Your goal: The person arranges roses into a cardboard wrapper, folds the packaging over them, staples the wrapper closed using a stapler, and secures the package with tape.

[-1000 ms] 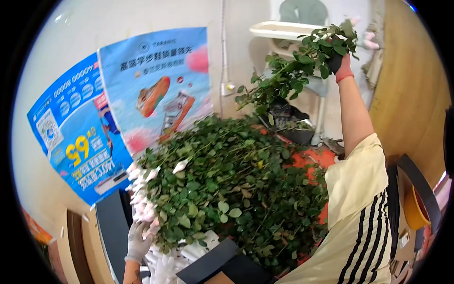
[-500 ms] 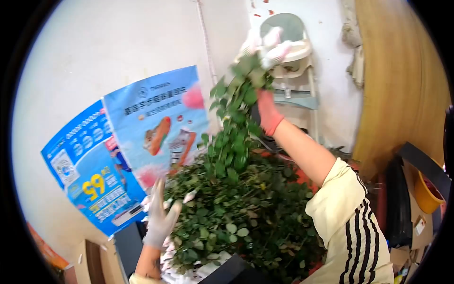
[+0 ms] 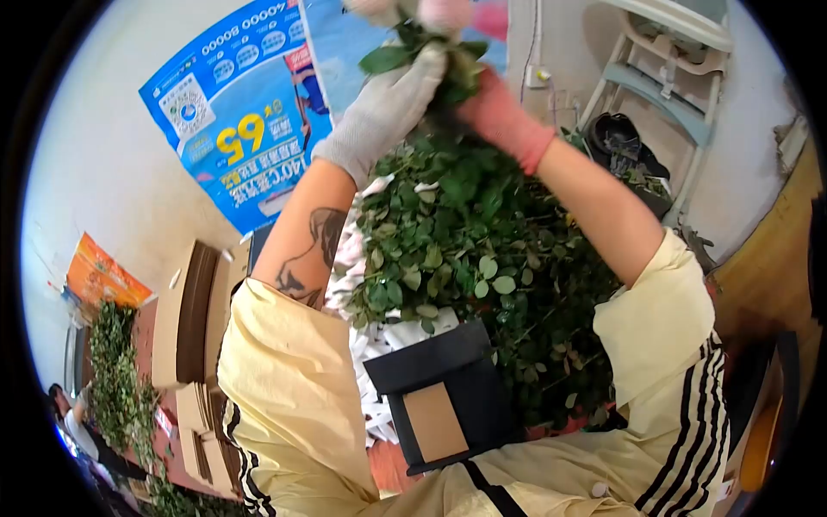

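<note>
Clamping likely light, bruisable flower bunch [image 3: 461,60], best held below blooms [image 3: 444,13], in fingers of left hand [image 3: 385,110], with those of right hand [image 3: 510,125] too hidden to tell.

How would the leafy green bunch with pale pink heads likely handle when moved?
The bunch should flex at its edges, where thin leaves jut out. It may be top heavy: bulky heads sit above the white-gloved left hand.

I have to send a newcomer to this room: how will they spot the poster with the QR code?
Face the pale wall behind the bunch. Left of the bunch hangs the poster, partly beside a paler neighbour. Only this one shows a big yellow 65.
</note>
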`<state>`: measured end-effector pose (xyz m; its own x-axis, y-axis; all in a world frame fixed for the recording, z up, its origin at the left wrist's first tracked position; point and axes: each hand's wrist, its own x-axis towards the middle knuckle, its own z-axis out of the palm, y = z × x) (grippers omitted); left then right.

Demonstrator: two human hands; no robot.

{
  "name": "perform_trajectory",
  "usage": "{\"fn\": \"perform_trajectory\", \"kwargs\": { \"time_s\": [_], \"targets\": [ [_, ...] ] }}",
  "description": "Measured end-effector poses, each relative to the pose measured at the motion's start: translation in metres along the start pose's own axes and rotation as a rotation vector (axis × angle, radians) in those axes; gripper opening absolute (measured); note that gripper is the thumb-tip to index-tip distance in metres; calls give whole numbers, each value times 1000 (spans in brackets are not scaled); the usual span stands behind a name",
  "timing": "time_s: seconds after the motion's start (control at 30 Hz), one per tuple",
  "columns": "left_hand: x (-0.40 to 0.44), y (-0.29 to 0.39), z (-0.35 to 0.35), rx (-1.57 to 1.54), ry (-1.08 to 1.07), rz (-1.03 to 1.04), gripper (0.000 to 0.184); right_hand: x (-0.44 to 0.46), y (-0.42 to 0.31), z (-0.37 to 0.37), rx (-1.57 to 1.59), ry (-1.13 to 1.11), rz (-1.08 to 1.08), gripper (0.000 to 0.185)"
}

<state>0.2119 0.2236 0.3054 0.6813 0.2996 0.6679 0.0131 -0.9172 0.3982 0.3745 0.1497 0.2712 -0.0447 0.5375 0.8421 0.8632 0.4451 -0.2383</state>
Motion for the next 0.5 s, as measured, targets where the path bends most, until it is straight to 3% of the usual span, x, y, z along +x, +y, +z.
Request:
{"fn": "perform_trajectory", "kwargs": {
  "time_s": [0.03, 0.07, 0.13, 0.17, 0.23, 0.27, 0.37, 0.43, 0.5],
  "targets": [
    [2, 21, -4, -41, -65, -331, 56, 7, -8, -18, -61, 22, -8, 52],
    [-11, 37, -2, -287, 66, 12, 55, 14, -16, -37, -122, 45, -14, 54],
    [-38, 6, 0, -238, -54, -52, 48, 22, 77, -85, -176, 81, -64, 47],
    [-64, -12, -16, -115, -321, -232, 51, 21, 101, -110, -238, 106, -40, 46],
    [-134, -65, -8, 20, -565, -501, 45, 2, 115, -159, -450, 135, 36, 45],
    [-161, -86, 1, 316, -682, -538, 40, -8, 121, -177, -544, 130, 67, 45],
    [-259, -157, 41, 601, -575, -544, 45, -27, 125, -206, -759, 69, 116, 43],
    [-267, -165, 61, 655, -601, -655, 46, -33, 113, -202, -850, -1, 109, 42],
    [-270, -172, 75, 731, -519, -600, 39, -36, 90, -182, -911, -93, 47, 41]
  ]
}}
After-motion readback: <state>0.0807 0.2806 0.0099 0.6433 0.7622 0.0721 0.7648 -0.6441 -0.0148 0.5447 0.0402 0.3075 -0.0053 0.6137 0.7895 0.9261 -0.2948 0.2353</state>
